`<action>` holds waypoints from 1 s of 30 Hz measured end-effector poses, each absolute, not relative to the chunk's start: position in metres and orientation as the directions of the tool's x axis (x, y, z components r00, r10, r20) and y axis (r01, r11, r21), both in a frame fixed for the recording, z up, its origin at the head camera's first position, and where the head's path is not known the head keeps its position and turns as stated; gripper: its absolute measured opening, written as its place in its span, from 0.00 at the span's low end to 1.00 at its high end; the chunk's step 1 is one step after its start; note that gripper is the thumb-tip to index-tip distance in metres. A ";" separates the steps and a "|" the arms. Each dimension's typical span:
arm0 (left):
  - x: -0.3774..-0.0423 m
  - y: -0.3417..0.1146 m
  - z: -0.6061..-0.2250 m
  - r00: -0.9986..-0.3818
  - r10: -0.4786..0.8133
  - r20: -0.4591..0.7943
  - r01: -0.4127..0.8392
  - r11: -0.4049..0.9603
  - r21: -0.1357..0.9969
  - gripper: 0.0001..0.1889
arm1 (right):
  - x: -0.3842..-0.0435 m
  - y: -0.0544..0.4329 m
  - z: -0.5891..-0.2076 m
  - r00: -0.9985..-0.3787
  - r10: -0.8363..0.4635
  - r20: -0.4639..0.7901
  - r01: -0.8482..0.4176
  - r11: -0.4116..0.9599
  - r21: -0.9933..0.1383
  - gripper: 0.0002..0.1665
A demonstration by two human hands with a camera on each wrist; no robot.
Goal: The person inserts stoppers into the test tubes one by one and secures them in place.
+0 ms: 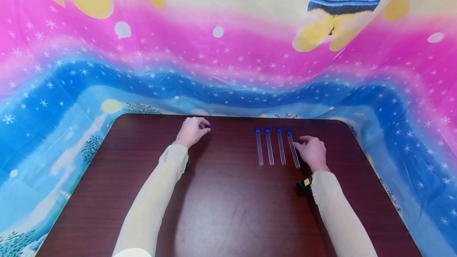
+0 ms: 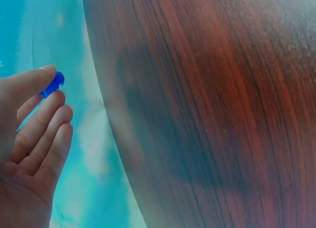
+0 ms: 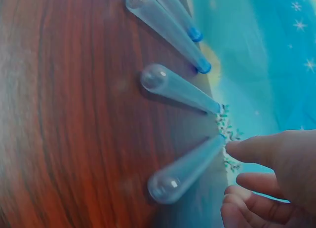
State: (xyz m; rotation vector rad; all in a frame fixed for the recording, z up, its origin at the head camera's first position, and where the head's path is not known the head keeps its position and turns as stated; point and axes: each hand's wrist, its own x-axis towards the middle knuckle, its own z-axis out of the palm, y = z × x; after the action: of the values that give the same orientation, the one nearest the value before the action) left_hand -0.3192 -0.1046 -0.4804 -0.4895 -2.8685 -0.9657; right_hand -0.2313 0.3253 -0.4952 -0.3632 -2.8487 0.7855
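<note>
My left hand (image 1: 191,131) is over the far left part of the table, pinching a small blue cap (image 2: 54,85) between thumb and index finger. In the left wrist view its other fingers extend loosely. Several clear test tubes (image 1: 269,148) with blue caps lie side by side at the back right, capped ends away from me. My right hand (image 1: 313,153) is just right of the rightmost test tube (image 1: 293,150), fingers loosely bent with nothing gripped. In the right wrist view, its fingertips overlap the capped end of that tube (image 3: 185,171), hiding the cap.
The dark wooden table (image 1: 228,209) has rounded far corners. A colourful printed cloth (image 1: 228,74) hangs close behind its far edge and along both sides. A black wrist camera (image 1: 303,185) is strapped below the right hand.
</note>
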 end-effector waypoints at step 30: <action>-0.299 -0.095 -0.471 -0.926 0.272 0.263 0.378 0.634 0.675 0.11 | -0.202 0.374 -0.499 -0.947 0.311 -0.082 0.313 0.834 -0.454 0.20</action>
State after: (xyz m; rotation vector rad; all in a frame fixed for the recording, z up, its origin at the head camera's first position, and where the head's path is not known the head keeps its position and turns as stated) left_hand -0.2988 -0.0947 -0.4708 -0.5425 -2.7144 -1.1693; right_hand -0.2022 0.3743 -0.4990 -0.5126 -3.0137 0.7469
